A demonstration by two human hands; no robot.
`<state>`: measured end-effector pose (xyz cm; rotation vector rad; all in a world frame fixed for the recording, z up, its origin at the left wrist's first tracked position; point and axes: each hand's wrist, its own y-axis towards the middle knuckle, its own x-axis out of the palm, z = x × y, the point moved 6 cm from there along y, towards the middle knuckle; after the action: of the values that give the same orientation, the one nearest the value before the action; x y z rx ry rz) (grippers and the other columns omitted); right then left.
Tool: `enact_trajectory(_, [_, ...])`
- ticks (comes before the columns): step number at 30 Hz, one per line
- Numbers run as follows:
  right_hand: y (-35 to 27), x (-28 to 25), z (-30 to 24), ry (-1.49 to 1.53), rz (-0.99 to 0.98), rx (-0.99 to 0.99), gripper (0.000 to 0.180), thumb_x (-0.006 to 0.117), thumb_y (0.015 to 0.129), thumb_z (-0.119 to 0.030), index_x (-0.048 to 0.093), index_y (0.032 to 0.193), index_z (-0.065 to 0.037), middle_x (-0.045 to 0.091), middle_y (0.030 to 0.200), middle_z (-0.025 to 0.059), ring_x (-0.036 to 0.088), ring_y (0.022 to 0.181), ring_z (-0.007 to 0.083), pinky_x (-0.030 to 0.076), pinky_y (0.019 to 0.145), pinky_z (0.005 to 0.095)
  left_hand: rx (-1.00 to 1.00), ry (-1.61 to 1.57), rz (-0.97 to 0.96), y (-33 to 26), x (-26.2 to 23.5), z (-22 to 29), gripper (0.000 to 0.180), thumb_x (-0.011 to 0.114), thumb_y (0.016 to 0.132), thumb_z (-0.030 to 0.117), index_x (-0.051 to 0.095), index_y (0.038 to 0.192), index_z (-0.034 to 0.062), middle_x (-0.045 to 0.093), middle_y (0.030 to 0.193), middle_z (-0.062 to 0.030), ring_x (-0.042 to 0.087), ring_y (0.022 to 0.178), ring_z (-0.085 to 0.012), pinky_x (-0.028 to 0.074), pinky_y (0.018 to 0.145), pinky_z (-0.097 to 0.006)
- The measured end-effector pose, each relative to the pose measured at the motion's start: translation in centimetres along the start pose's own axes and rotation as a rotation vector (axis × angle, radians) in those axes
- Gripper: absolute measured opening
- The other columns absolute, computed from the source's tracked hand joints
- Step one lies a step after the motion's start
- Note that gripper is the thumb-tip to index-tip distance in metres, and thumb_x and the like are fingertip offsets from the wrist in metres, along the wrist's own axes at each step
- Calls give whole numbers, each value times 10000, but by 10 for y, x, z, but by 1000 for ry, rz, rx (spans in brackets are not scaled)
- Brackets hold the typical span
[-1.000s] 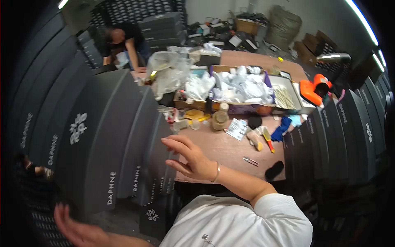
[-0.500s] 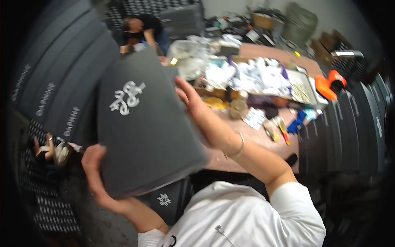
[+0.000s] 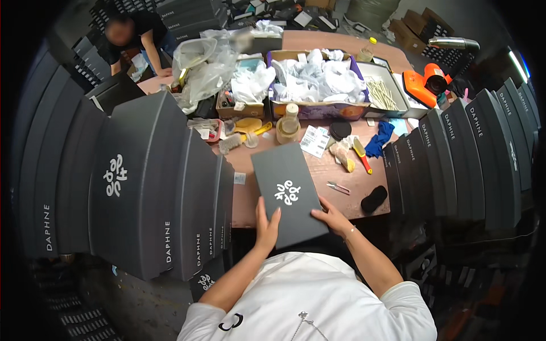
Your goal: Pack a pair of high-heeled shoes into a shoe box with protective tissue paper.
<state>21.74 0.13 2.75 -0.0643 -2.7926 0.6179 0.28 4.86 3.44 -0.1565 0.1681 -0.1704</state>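
A dark grey lidded shoebox (image 3: 284,165) with white lettering is held between my two hands at the near edge of the table, tilted slightly. My left hand (image 3: 267,227) grips its left side, thumb on the lid. My right hand (image 3: 334,219) grips the right side, thumb also over the lid. The box looks closed; its underside is hidden. Just beyond it stands a glass jar with a white cap (image 3: 289,128). To its right lie small snips (image 3: 339,188) and a black sponge-like pad (image 3: 374,199).
Tall stacks of grey shoeboxes (image 3: 149,136) rise on the left, more shoeboxes (image 3: 455,153) on the right. Across the table (image 3: 250,193) are a carton of white paper (image 3: 318,79), a brush (image 3: 230,143), a blue cloth (image 3: 380,139) and an orange heat-gun-like tool (image 3: 421,85). A co-worker (image 3: 133,42) leans in far left.
The shoebox in my hands has come from high on the left, close to me, down to the table edge in front. The view has shifted, and the left stack now shows fully.
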Motion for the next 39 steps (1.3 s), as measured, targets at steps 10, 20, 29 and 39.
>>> enact_trajectory(10, [5,35,-73,-200,68,-163,602,701,856,-183,411,1349,7,592,923,61,588,770,89,484,605,216,-43,-77,53,63,-17,-14,391,594,942,221,556,1244,-24,585,1223,-120,508,1174,-198,381,1001,-306])
enact_trajectory(20, [59,-1,-72,-1432,242,-242,666,616,814,-169,332,1390,7,621,1104,208,575,1077,350,300,1023,597,304,258,-282,41,16,67,160,601,879,59,656,1012,-11,653,1023,-133,624,950,-222,477,854,-310])
enact_trajectory(29, [67,-47,-81,-1169,370,-148,478,575,829,-157,512,1274,4,688,916,185,660,831,313,445,861,502,325,162,-65,75,-10,89,185,624,878,79,656,1037,-10,660,991,-134,640,895,-213,499,811,-304])
enact_trajectory(39, [45,-151,-90,-600,515,-212,314,572,863,-37,607,1169,27,673,882,102,628,790,138,489,718,268,729,1039,-740,39,102,26,214,585,765,13,640,966,58,573,1177,-131,405,1306,-287,220,1110,-565])
